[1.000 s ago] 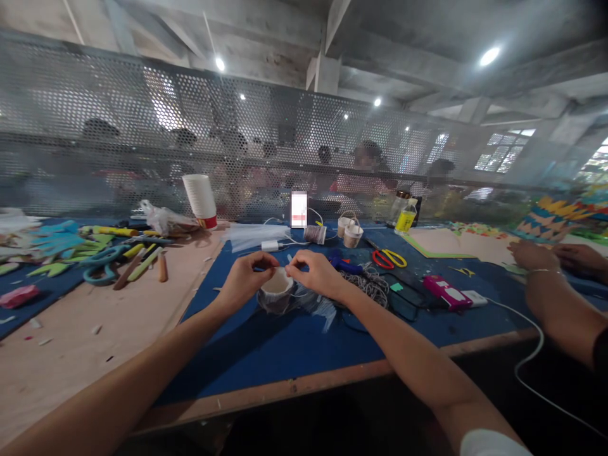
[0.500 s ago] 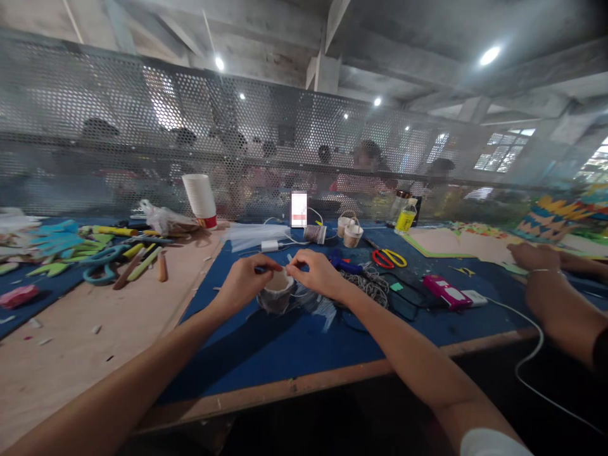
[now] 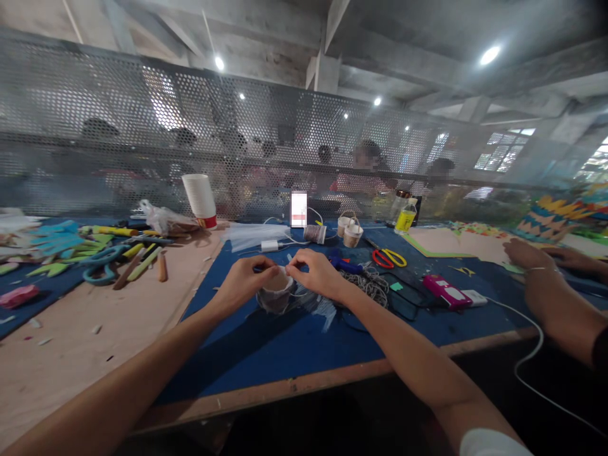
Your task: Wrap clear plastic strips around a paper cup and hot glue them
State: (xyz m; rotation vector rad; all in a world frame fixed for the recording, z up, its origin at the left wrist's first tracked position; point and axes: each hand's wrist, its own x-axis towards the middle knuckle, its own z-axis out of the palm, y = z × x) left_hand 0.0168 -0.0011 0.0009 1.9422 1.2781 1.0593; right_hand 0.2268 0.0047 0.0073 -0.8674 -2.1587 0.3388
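Blue mat: cup between left hand, right hand.

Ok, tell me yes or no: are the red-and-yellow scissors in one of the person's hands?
No, the scissors lie on the blue mat, beyond the right hand.

From my feed, taking the blue mat as landmark: red-and-yellow scissors on its far right part, a pink device right of those. Yellow bottle at its far edge. Stack of paper cups past its far left corner. Teal scissors well left. A co-worker's hand beyond its right side.
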